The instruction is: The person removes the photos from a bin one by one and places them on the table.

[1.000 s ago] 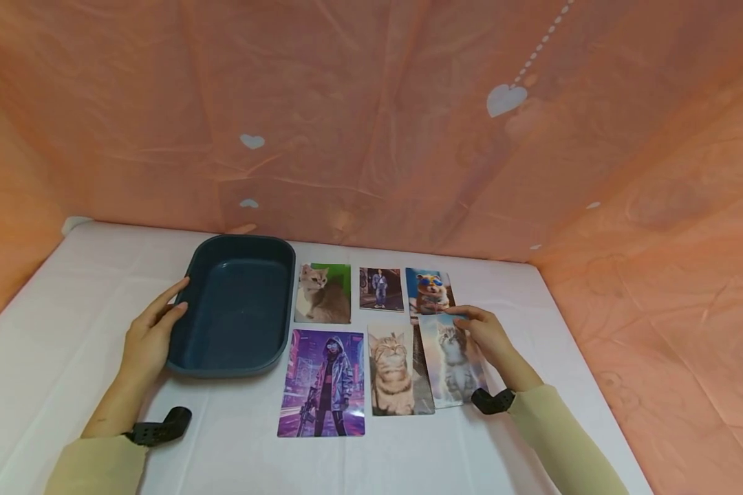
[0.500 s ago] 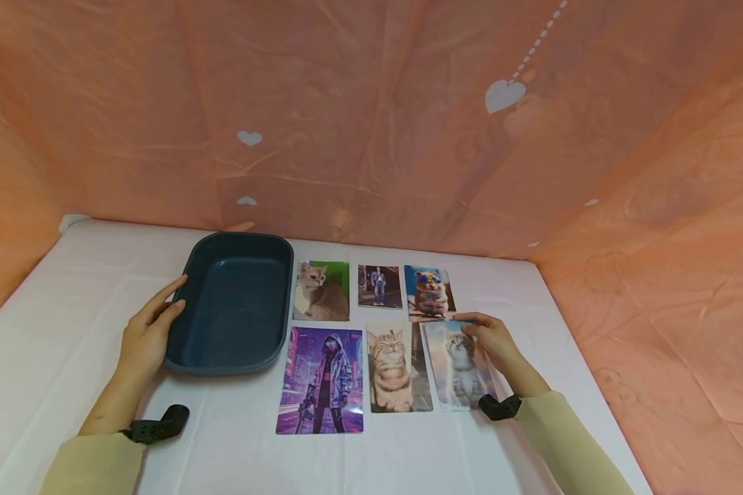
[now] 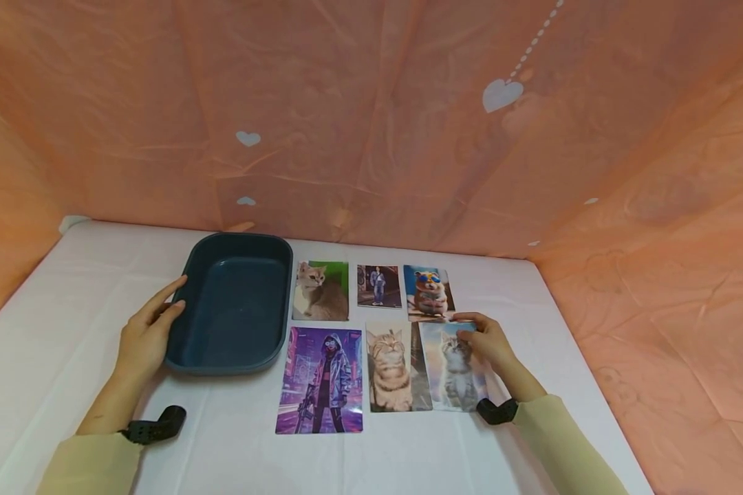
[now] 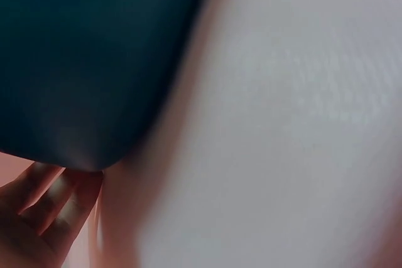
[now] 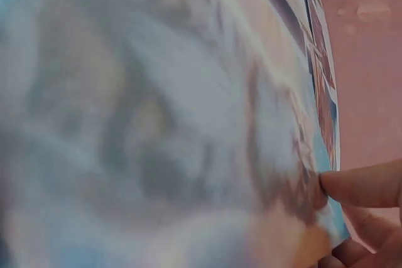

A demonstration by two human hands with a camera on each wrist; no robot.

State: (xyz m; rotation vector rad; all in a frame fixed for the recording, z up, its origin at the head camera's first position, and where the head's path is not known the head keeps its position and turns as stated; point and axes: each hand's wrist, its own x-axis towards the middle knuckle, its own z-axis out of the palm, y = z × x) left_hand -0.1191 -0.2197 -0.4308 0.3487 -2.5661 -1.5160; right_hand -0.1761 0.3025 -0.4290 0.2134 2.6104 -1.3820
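Note:
On the left, a dark blue plastic tub (image 3: 238,313) with nothing in it sits on the white cloth. My left hand (image 3: 145,338) holds its left side, thumb and forefinger at the rim. In the left wrist view, my fingers (image 4: 59,202) reach the tub's outer wall (image 4: 81,80). At the right, my right hand (image 3: 490,347) pinches the upper right corner of a grey kitten picture card (image 3: 455,375). The right wrist view shows the thumb (image 5: 367,183) on the card's face (image 5: 169,111). A ginger cat card (image 3: 391,371) lies just left of it, and a hamster card (image 3: 430,292) just above.
A gray-brown cat card (image 3: 325,295) and a small card of a standing figure (image 3: 379,285) lie in the back row. A large purple card of a hooded figure (image 3: 325,385) lies in front. An orange curtain (image 3: 347,137) closes off the back and sides.
The kitten card has come down off the hamster card's lower edge, moved right, then shifted slightly left beside the ginger cat card. My right hand moved with it; the left stays at the tub.

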